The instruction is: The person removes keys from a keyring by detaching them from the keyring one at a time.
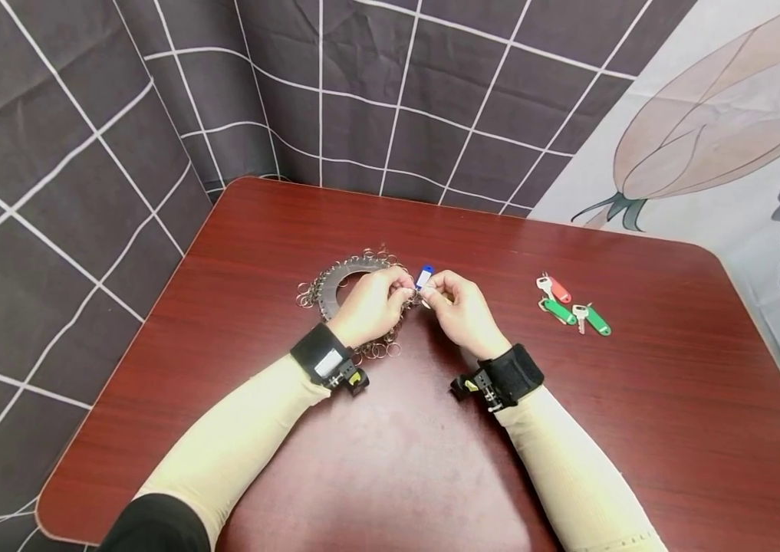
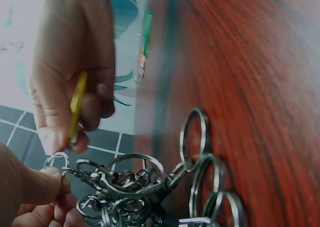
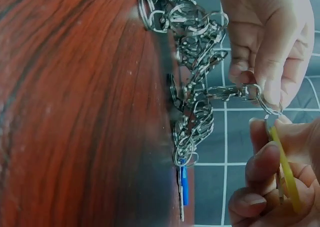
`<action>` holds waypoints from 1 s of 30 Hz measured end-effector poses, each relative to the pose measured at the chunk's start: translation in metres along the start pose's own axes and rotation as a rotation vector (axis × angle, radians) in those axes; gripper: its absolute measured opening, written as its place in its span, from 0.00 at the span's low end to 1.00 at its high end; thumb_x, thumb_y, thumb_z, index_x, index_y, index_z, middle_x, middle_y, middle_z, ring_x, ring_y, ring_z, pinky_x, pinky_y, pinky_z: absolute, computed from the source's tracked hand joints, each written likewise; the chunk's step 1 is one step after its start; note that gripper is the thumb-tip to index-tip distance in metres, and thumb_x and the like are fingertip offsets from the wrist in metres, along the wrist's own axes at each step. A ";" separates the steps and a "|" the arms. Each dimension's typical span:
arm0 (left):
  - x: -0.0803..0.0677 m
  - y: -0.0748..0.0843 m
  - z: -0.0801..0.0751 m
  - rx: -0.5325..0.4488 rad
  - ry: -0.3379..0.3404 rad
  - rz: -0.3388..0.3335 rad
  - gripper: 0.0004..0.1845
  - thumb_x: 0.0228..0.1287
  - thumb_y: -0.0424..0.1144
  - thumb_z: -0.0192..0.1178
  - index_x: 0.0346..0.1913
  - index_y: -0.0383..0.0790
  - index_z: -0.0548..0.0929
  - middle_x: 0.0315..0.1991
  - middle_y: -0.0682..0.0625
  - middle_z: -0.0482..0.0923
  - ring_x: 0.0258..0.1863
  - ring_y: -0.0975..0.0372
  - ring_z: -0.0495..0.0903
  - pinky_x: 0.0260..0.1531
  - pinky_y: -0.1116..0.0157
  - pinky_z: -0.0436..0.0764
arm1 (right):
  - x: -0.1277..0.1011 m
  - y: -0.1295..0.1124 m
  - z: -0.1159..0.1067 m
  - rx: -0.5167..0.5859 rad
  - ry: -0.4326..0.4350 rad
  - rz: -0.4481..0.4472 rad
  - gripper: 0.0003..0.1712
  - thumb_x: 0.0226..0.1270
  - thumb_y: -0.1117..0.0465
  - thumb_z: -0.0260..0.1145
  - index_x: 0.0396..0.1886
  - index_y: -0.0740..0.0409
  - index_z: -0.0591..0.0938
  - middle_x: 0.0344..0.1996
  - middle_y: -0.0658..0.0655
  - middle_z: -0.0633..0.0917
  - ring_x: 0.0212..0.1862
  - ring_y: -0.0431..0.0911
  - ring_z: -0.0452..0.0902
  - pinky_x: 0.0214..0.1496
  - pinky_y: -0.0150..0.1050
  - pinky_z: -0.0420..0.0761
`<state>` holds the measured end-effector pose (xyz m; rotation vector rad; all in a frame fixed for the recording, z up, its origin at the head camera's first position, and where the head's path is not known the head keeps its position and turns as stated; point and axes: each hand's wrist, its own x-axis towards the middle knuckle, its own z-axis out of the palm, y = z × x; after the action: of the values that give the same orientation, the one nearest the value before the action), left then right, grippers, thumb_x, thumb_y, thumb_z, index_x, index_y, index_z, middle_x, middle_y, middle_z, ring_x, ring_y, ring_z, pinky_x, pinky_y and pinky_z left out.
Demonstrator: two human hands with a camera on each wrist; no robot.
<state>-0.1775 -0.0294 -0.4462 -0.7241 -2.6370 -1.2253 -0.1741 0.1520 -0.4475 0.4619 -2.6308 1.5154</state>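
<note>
A flat metal hoop (image 1: 329, 291) lies on the table, hung all round with swivel clips and split rings. My left hand (image 1: 369, 307) pinches one split ring (image 3: 266, 106), whose clip runs back to the hoop. Thumb and fingers of my right hand (image 1: 462, 314) hold a yellow key tag (image 3: 286, 169) with a metal piece alongside it. In the right wrist view the tag's upper end meets the pinched ring, fingertips of both hands close together. Just beyond the hands, a blue key tag (image 1: 424, 277) lies by the hoop's right edge; a key hangs beside it in the right wrist view.
To the right on the reddish-brown table (image 1: 390, 460) lie a red key tag (image 1: 559, 289) and two green ones, one a green key tag (image 1: 598, 320) with its key (image 1: 580, 317). Dark gridded cloth (image 1: 362, 92) stands behind the table's far edge.
</note>
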 end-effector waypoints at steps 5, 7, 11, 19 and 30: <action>0.000 0.004 -0.002 -0.005 -0.015 -0.024 0.03 0.68 0.32 0.57 0.39 0.38 0.80 0.32 0.50 0.78 0.31 0.62 0.75 0.33 0.66 0.75 | 0.000 0.002 0.001 -0.007 -0.001 0.002 0.03 0.66 0.67 0.64 0.31 0.62 0.79 0.24 0.54 0.81 0.28 0.44 0.72 0.32 0.33 0.70; 0.000 0.005 -0.001 0.015 -0.022 -0.016 0.02 0.68 0.33 0.57 0.38 0.39 0.80 0.33 0.50 0.78 0.32 0.61 0.75 0.35 0.65 0.74 | 0.000 0.002 0.000 0.000 -0.007 0.009 0.03 0.66 0.67 0.63 0.32 0.62 0.80 0.25 0.55 0.81 0.28 0.44 0.72 0.31 0.33 0.70; 0.001 0.004 0.000 0.060 -0.035 0.006 0.03 0.68 0.33 0.58 0.37 0.40 0.81 0.33 0.51 0.78 0.35 0.61 0.75 0.38 0.63 0.74 | 0.000 0.002 -0.003 0.024 -0.034 0.023 0.04 0.67 0.66 0.63 0.33 0.63 0.80 0.25 0.57 0.81 0.26 0.42 0.71 0.28 0.31 0.68; 0.001 0.002 0.002 0.082 -0.031 0.024 0.03 0.68 0.34 0.58 0.39 0.40 0.81 0.35 0.50 0.79 0.37 0.60 0.76 0.40 0.62 0.74 | -0.002 -0.012 -0.007 0.040 -0.038 0.059 0.04 0.67 0.70 0.60 0.36 0.69 0.79 0.27 0.63 0.81 0.25 0.41 0.69 0.27 0.29 0.66; 0.001 -0.003 0.002 0.096 -0.085 0.045 0.02 0.65 0.33 0.59 0.38 0.40 0.81 0.32 0.52 0.77 0.36 0.62 0.75 0.39 0.66 0.74 | -0.007 -0.035 -0.011 0.171 -0.058 0.101 0.06 0.70 0.71 0.57 0.38 0.74 0.75 0.30 0.74 0.78 0.26 0.61 0.75 0.26 0.31 0.73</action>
<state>-0.1791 -0.0292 -0.4490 -0.8320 -2.7096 -1.0712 -0.1584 0.1462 -0.4140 0.3955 -2.6154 1.7945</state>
